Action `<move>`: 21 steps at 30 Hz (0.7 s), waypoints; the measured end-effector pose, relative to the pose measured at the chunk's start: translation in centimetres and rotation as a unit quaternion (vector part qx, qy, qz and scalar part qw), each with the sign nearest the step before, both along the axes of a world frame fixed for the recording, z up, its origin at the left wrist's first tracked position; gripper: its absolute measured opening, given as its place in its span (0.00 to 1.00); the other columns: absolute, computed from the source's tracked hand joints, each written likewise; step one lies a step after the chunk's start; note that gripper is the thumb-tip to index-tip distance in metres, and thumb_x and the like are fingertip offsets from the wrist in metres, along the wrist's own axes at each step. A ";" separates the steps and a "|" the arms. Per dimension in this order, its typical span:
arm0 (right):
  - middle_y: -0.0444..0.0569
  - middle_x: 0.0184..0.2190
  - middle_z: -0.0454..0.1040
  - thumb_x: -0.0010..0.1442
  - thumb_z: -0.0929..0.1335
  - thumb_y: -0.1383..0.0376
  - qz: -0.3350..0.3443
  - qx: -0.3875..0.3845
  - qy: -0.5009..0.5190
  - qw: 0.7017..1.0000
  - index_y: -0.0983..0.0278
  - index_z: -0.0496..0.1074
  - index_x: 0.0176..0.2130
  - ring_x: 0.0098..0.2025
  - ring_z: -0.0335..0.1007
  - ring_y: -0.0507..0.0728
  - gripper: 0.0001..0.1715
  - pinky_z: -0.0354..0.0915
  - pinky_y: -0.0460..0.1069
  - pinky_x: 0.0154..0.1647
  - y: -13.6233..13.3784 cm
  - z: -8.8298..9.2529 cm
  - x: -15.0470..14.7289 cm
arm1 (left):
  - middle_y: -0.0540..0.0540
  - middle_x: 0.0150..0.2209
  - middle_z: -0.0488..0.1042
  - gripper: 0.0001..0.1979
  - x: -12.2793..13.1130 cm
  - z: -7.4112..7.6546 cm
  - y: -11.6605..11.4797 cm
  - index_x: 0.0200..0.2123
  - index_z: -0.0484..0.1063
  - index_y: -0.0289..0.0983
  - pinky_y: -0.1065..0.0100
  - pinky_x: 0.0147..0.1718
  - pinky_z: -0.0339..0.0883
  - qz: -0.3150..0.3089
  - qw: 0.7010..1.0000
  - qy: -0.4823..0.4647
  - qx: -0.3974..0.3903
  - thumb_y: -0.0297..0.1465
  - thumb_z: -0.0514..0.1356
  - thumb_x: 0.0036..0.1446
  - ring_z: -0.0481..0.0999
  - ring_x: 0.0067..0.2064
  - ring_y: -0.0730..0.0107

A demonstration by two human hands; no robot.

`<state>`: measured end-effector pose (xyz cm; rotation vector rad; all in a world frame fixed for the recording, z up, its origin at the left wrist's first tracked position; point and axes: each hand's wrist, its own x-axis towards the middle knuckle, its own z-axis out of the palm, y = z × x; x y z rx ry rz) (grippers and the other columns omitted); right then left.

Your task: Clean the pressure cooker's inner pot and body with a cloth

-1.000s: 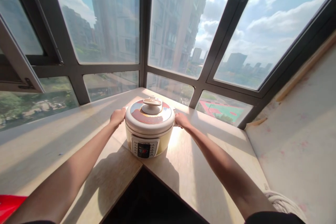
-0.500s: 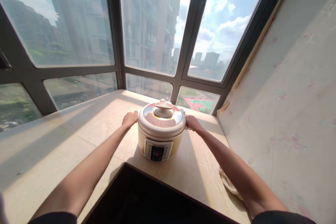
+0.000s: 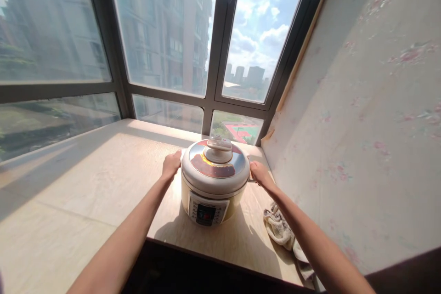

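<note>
A cream electric pressure cooker [image 3: 213,183] with a reddish lid and a front control panel stands on the pale wooden counter [image 3: 86,183] near the window corner. My left hand [image 3: 171,165] is closed on the cooker's left side. On the right side, my right hand [image 3: 260,173] is closed on its handle. Both arms reach straight forward.
Dark-framed windows [image 3: 213,55] run along the back of the counter. A wall with faded floral paper [image 3: 361,124] rises on the right. A crumpled pale cloth [image 3: 280,229] lies by the wall, right of the cooker. The counter's front edge drops into a dark gap [image 3: 193,271].
The cooker has travelled along the counter toward the right wall with both hands on it. The view swung right; the cloth is now in view.
</note>
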<state>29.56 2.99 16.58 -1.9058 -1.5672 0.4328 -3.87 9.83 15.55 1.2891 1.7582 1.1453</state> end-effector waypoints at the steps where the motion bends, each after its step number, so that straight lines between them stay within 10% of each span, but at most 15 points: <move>1: 0.51 0.29 0.75 0.67 0.55 0.62 -0.002 0.010 0.006 1.000 0.61 0.66 0.27 0.34 0.71 0.57 0.20 0.64 0.48 0.35 -0.1 -0.3 0.0 | 0.49 0.16 0.60 0.21 0.3 -0.2 -0.2 0.18 0.56 0.42 0.68 0.20 0.53 0.011 1.000 -0.021 0.004 0.45 0.49 0.60 0.62 0.19 0.68; 21: 0.55 0.45 0.81 0.64 0.57 0.53 0.002 0.040 0.118 0.992 0.63 0.78 0.44 0.47 0.75 0.62 0.27 0.68 0.54 0.51 -0.1 -3.4 0.2 | 0.55 0.13 0.56 0.17 0.7 -1.6 -2.1 0.23 0.63 0.40 0.69 0.16 0.47 0.071 0.966 -0.245 0.042 0.47 0.59 0.47 0.53 0.16 0.73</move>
